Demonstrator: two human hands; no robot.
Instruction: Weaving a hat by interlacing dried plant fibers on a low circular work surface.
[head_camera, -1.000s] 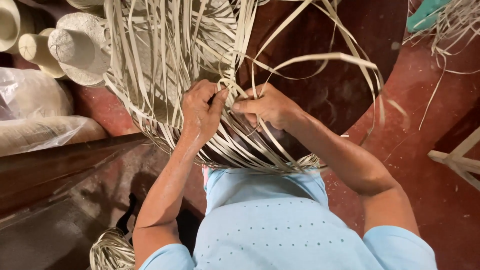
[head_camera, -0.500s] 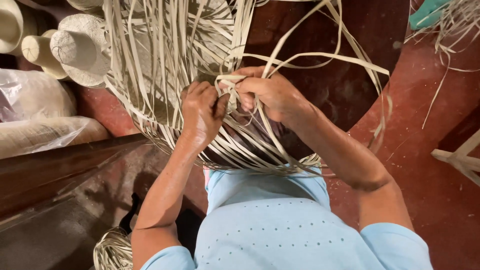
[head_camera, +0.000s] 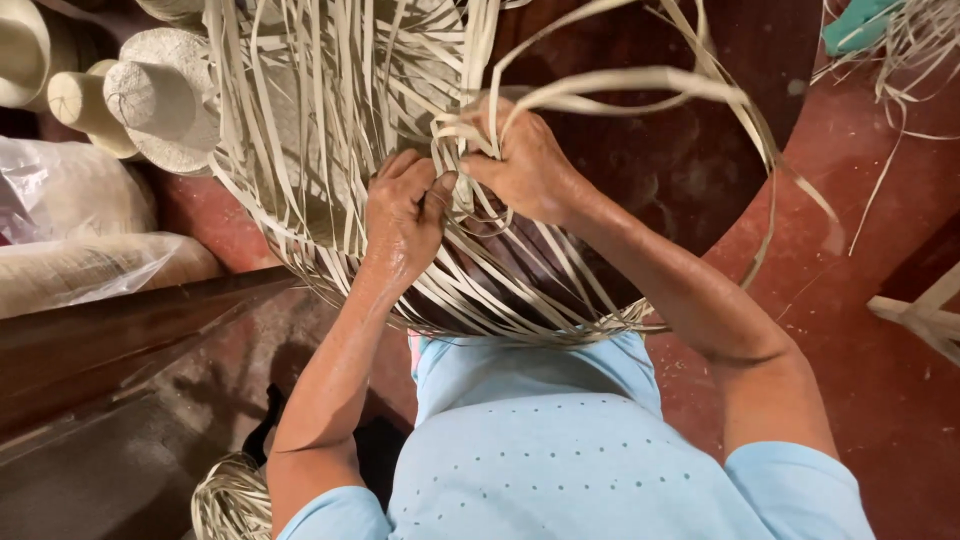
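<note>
A half-woven piece of pale straw (head_camera: 330, 170) spreads over a dark round form (head_camera: 650, 160) in front of me, with long loose strips fanning upward and curving off to the right. My left hand (head_camera: 402, 215) presses on the weave with fingers curled around several strips. My right hand (head_camera: 520, 165) sits just right of it and pinches a bundle of strips, which arcs out over the form. The two hands nearly touch. The woven rim (head_camera: 520, 320) hangs down toward my light blue shirt.
Finished pale woven hats (head_camera: 150, 100) are stacked at the upper left. Clear plastic bags (head_camera: 70, 230) lie on a dark wooden bench (head_camera: 130, 340) at left. A straw coil (head_camera: 230, 500) lies by my left elbow. Red floor (head_camera: 880, 260), white wooden frame (head_camera: 920, 310) at right.
Both hands have moved up the weave. My right hand has pulled a bundle of strips up and to the left, and the looping strips on the right have swung higher.
</note>
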